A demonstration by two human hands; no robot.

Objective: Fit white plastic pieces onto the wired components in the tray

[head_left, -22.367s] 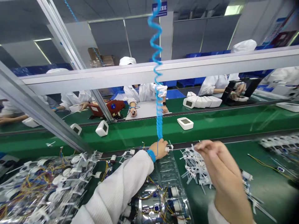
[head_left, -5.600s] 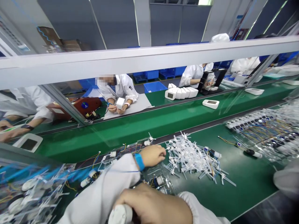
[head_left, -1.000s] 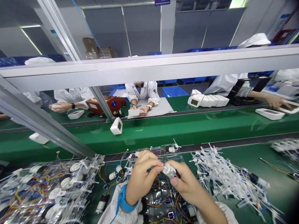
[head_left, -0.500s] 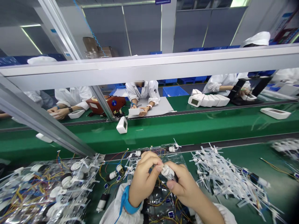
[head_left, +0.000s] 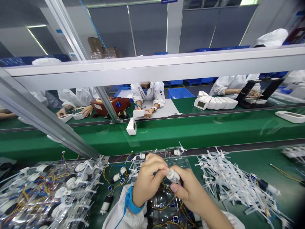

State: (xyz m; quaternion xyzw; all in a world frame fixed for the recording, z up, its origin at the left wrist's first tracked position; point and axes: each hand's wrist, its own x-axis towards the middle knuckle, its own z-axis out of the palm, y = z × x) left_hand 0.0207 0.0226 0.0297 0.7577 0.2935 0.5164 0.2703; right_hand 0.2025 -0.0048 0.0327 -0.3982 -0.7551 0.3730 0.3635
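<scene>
White plastic cylinder, one, sitting at lower centre of the frame, pinching tight between both hands, probably for steadiness, since the part is small and its leads are trailing.

Left hand: closing, fingertips bearing on the cylinder's left end. Right hand: closing likewise, thumb pressing from the near side; fine contact hidden by the fingers. Blue wrist strap, one, circling the left wrist, thin cord trailing downward, apparently for static protection.

Clear plastic tray, one, lying directly beneath the hands, seemingly keeping the parts together. Coloured wires, many, looping across the tray's left side. Loose white cylinders, three. Black-ended cylinder, one, lying just left of the hands.

White plastic strips, a heap too tangled to count, spreading at lower right. Wired white parts, a large uncounted heap, filling lower left, within easy reach of the left hand.

Green conveyor belt, one, running across mid-frame, carrying white devices, two. Co-workers in white coats, at least three, sitting beyond the belt, working at upper centre and right.
</scene>
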